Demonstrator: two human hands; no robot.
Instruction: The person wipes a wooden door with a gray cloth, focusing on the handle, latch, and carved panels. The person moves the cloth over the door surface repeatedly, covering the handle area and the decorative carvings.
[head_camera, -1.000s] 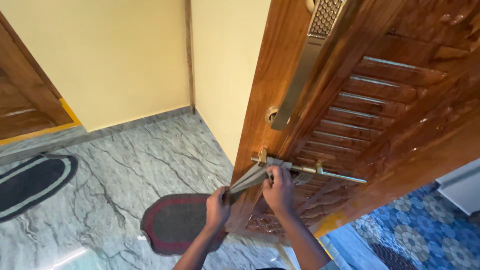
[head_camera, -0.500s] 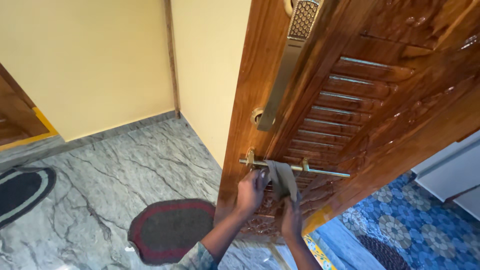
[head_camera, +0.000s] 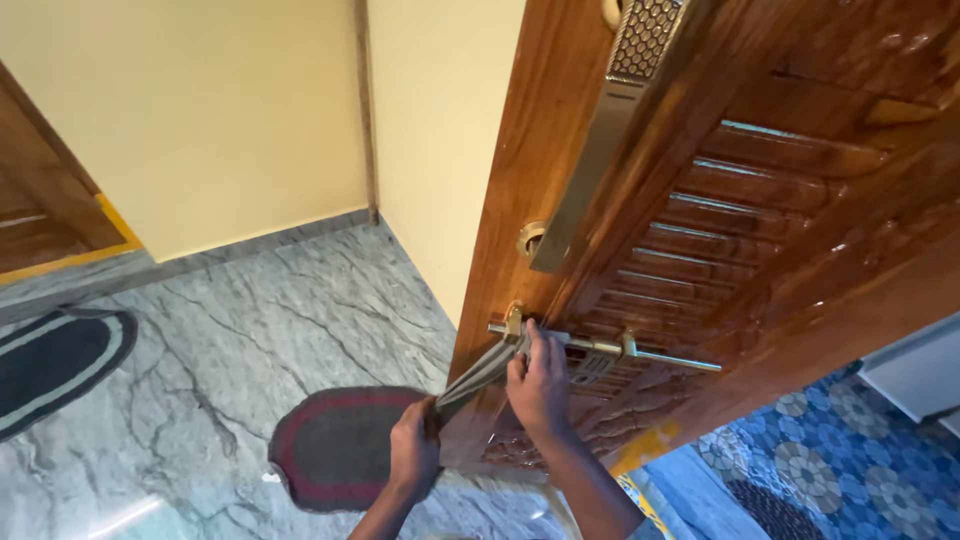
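Single head-worn view, looking steeply down and forward from above the hands, tilted so the door (head_camera: 760, 200) leans across the right half. Close to the bolt (head_camera: 610, 347) and both wrists; farther off, marble floor (head_camera: 230, 330) and yellow wall (head_camera: 200, 110) at left.

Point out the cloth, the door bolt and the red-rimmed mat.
cloth (head_camera: 480, 372), head view, stretched middle.
door bolt (head_camera: 670, 357), head view, bare rod.
red-rimmed mat (head_camera: 335, 445), head view, grey centre.

left hand (head_camera: 413, 448) fisted low, right hand (head_camera: 538, 382) clenched higher, forearms raised
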